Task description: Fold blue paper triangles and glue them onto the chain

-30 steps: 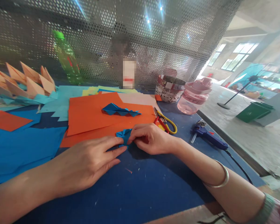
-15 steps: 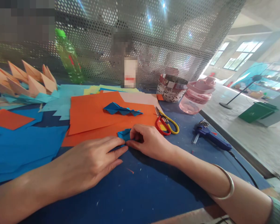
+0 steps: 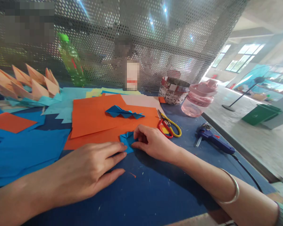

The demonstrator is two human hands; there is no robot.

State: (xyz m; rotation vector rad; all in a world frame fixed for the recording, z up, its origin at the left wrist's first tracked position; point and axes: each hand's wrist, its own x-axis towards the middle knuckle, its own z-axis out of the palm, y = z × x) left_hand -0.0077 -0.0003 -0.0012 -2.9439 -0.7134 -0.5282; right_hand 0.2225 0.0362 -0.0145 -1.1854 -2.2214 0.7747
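A small folded piece of blue paper (image 3: 127, 142) lies on the dark blue tabletop at the near edge of the orange sheets (image 3: 96, 117). My right hand (image 3: 153, 141) pinches its right side between thumb and fingers, which hide that part. From the left, my left hand (image 3: 97, 164) rests flat, its fingers stretched out and the tips touching the paper's left edge. Just beyond, a zigzag-folded blue paper piece (image 3: 124, 112) sits on the orange sheets.
Scissors (image 3: 169, 125) with red and yellow handles and a blue glue gun (image 3: 214, 139) lie to the right. Behind them stand a patterned pot (image 3: 174, 91) and a pink bottle (image 3: 198, 99). Blue sheets (image 3: 25, 150), a peach paper ring (image 3: 35, 84) and a green bottle (image 3: 72, 59) are at left.
My left fingers have drawn back slightly from my right hand, and more of the small blue paper shows between them. My right hand keeps its pinch. The view has shifted a little.
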